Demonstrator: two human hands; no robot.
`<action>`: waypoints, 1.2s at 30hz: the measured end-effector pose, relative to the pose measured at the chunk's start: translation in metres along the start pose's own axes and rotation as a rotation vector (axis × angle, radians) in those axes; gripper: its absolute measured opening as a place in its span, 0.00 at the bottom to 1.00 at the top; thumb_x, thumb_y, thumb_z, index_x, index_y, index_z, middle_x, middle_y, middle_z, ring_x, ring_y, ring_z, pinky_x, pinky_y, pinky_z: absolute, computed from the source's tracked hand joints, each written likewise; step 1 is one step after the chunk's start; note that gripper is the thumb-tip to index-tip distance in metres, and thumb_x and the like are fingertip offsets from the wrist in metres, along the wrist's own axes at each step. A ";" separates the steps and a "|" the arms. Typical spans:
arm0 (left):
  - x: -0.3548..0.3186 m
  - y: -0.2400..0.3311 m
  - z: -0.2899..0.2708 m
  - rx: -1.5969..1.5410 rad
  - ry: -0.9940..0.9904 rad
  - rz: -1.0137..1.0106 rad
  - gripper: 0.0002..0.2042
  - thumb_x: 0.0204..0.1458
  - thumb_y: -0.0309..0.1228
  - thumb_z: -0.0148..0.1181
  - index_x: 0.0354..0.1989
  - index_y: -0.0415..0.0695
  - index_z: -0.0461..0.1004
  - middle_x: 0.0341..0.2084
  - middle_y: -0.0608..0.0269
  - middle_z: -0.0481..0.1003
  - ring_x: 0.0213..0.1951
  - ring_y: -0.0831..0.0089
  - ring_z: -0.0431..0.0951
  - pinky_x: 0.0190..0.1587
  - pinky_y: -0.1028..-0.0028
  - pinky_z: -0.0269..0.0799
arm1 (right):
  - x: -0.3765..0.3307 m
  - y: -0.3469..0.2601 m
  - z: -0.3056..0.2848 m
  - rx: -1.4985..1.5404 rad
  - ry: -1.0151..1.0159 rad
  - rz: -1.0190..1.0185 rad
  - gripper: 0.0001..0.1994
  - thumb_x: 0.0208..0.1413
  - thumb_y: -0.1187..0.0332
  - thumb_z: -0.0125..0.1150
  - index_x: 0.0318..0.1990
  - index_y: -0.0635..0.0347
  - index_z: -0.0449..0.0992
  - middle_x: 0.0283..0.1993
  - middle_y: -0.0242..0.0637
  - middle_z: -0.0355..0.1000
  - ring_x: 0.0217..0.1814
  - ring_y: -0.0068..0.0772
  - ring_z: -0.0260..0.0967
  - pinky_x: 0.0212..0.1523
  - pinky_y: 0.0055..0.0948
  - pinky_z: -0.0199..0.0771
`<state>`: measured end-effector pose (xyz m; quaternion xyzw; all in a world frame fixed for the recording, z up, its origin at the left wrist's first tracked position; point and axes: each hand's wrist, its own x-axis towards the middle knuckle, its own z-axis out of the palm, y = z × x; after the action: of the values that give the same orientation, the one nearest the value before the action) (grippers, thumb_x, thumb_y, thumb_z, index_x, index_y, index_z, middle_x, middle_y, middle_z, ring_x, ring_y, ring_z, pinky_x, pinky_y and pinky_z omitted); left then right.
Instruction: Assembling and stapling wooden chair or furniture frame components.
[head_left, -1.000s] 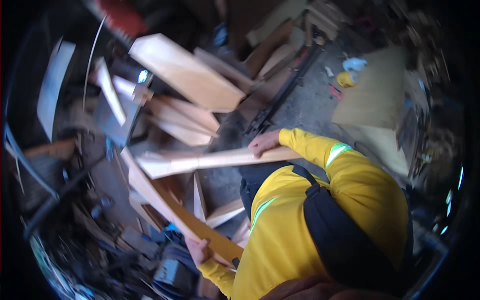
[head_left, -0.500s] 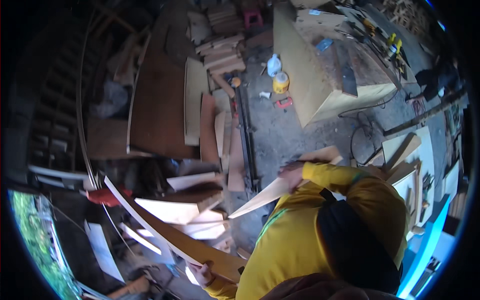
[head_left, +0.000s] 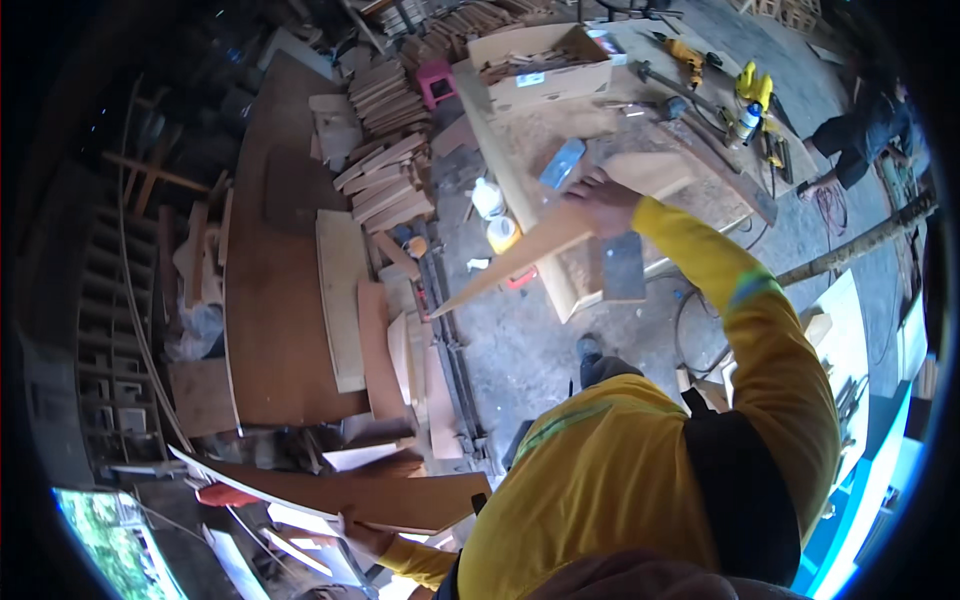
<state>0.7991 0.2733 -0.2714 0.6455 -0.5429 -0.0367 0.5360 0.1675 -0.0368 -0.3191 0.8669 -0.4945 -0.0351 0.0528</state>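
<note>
Wood strip (head_left: 520,262), gripped in the right hand (head_left: 603,203), pokes past the table edge (head_left: 487,135), upper middle; left hand (head_left: 365,535) grips a brown board (head_left: 410,500), lower left; grey floor (head_left: 525,365) between.

Compared w/ the earlier views, the R hand (head_left: 603,203) was brought fwd, away from the torso (head_left: 590,470), and the R arm (head_left: 725,265) is now stretched. The pale board (head_left: 525,262) was carried w/ it, from above the floor (head_left: 640,340) to partly over the worktable (head_left: 520,135). In the L hand (head_left: 365,533), the brown board (head_left: 385,498) was turned flatter across the view
</note>
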 end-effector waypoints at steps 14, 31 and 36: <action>0.022 0.013 0.258 -0.184 -0.111 -0.334 0.09 0.61 0.24 0.48 0.42 0.32 0.74 0.36 0.53 0.76 0.41 0.63 0.75 0.51 0.66 0.72 | 0.191 0.187 0.213 0.086 -0.130 0.184 0.34 0.49 0.70 0.62 0.67 0.52 0.64 0.71 0.37 0.61 0.76 0.42 0.55 0.75 0.64 0.46; -0.107 0.184 0.644 -1.028 -0.039 -1.098 0.09 0.59 0.34 0.58 0.29 0.43 0.73 0.24 0.65 0.71 0.26 0.70 0.70 0.29 0.70 0.70 | -0.031 0.220 0.065 0.825 -0.062 -0.365 0.25 0.53 0.68 0.65 0.61 0.55 0.73 0.59 0.42 0.73 0.62 0.43 0.70 0.65 0.43 0.66; -0.116 0.288 0.659 -0.551 -0.229 -0.662 0.13 0.55 0.38 0.67 0.38 0.40 0.77 0.29 0.59 0.76 0.32 0.64 0.76 0.40 0.66 0.75 | -0.001 0.291 0.127 0.689 0.071 -0.456 0.18 0.53 0.70 0.63 0.54 0.59 0.76 0.48 0.42 0.77 0.54 0.46 0.74 0.60 0.42 0.69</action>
<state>0.1462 -0.0232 -0.4019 0.6094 -0.3328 -0.4210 0.5836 -0.0960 -0.1906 -0.4087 0.9219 -0.2705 0.1514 -0.2325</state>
